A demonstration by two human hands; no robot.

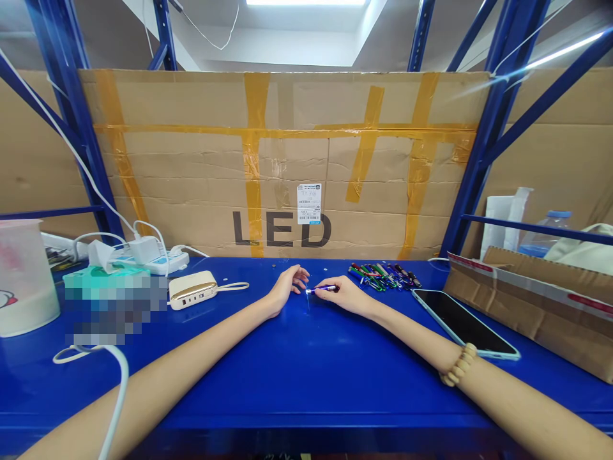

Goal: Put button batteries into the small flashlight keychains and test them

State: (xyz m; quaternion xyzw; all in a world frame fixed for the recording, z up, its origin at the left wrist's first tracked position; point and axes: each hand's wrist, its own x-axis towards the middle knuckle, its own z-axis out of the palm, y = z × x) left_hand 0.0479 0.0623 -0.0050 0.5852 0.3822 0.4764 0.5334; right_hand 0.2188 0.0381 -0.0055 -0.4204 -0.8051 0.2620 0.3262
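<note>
Between the fingers of my right hand (348, 295) is a slim purple penlight (322, 289), pointing left. Its silvery tip glows white, and a thin bluish streak shows at the tip. My left hand (287, 289) rests on its side on the blue tabletop (306, 370), just left of that tip. Its fingers are loosely curled and apart, with nothing seen in them. Behind my right hand lies a pile of similar small metallic pieces (383, 276) in purple, green, red and blue, some with clip-like loops.
At right are a phone (464, 322) and an open cardboard box (531, 313). A cream power bank (193, 289), a power strip (165, 260), a teal packet (108, 281) and a plastic cup (26, 281) stand left. A white cable (117, 390) crosses my left forearm. Cardboard (205, 185) walls the back.
</note>
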